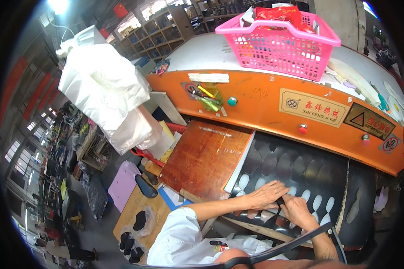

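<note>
My left hand (270, 193) lies palm down over a black board (330, 172), its fingers stretched out toward the right. Close beside its fingertips, my right hand (297, 211) has its fingers bent and drawn together; whatever they may hold is hidden. Small white sole-shaped pieces (306, 195) stand in a row across the board, one of them (292, 191) right by my fingertips. Nearer to me is a row of shiny, brownish sole-shaped pieces (267, 216), partly under my forearm and hands. Dark sole-shaped marks (284, 163) run along the board's far side.
An orange machine (265, 94) with push buttons stands beyond the board, a pink basket (278, 54) on top. To the left are a reddish-brown board (202, 157), hanging white plastic bags (103, 80), and a wooden table (128, 215) with dark pieces (140, 220). Black glasses frames (292, 244) cross the lower edge.
</note>
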Tool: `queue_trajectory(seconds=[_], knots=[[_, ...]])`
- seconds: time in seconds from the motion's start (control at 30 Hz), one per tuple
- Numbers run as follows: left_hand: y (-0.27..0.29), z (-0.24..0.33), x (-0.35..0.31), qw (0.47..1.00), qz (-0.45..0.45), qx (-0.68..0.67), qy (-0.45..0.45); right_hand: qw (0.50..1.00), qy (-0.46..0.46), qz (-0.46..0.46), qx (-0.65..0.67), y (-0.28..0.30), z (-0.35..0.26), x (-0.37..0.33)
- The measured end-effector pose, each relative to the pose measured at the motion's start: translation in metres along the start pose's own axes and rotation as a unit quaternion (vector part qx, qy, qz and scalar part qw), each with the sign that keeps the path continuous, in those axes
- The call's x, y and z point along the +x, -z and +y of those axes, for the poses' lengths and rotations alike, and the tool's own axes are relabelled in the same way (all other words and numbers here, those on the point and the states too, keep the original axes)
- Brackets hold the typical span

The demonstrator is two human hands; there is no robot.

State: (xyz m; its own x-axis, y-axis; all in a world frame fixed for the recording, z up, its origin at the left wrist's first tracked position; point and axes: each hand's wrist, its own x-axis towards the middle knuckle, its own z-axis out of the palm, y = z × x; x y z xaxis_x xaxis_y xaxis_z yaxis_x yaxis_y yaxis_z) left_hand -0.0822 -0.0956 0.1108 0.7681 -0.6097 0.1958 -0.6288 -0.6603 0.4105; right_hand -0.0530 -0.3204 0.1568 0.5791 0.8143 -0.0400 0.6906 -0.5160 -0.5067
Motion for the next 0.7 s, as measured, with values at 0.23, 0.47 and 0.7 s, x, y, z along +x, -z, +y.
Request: queue_trajectory(seconds=[0.23, 0.47, 0.7], knots=[[-0.047, 0.007, -0.003, 1.000, -0.003, -0.020, 0.004, 0.982, -0.066, 0.161, 0.070, -0.045, 0.041, -0.075], [-0.031, 0.003, 0.032, 1.000, 0.004, -0.010, 0.027, 0.946, -0.049, 0.288, 0.143, -0.046, 0.076, -0.073], [-0.054, 0.033, 0.064, 0.997, 0.018, -0.006, 0.071, 0.931, 0.001, 0.319, 0.178, -0.041, 0.104, -0.062]])
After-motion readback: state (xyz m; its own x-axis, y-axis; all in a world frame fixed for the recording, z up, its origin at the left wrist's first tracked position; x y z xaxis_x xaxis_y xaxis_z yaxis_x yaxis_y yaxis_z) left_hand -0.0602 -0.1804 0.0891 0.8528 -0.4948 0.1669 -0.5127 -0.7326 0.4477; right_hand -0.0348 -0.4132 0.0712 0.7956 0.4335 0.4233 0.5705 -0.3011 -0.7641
